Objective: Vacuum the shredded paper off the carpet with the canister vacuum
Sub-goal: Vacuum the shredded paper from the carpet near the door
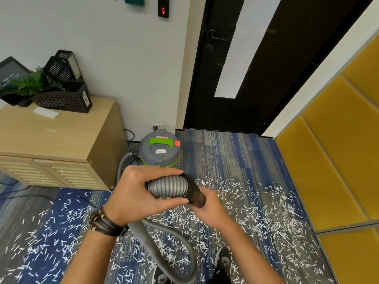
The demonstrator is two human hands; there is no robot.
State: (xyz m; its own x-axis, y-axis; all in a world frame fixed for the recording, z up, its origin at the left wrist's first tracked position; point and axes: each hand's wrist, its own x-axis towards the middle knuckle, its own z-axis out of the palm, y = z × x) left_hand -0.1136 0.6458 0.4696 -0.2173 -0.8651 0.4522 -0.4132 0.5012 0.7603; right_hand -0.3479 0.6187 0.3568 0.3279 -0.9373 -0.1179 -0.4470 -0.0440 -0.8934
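Grip: left hand (131,193) on hose (168,187), right hand (211,210) partly behind black cuff (194,193)

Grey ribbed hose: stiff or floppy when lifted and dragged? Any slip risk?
Probably floppy: the hose sags from the left hand into a loose loop on the carpet. Its ribs likely give good grip, so slip seems unlikely. The black cuff in the right hand looks rigid, so steering should come from there.
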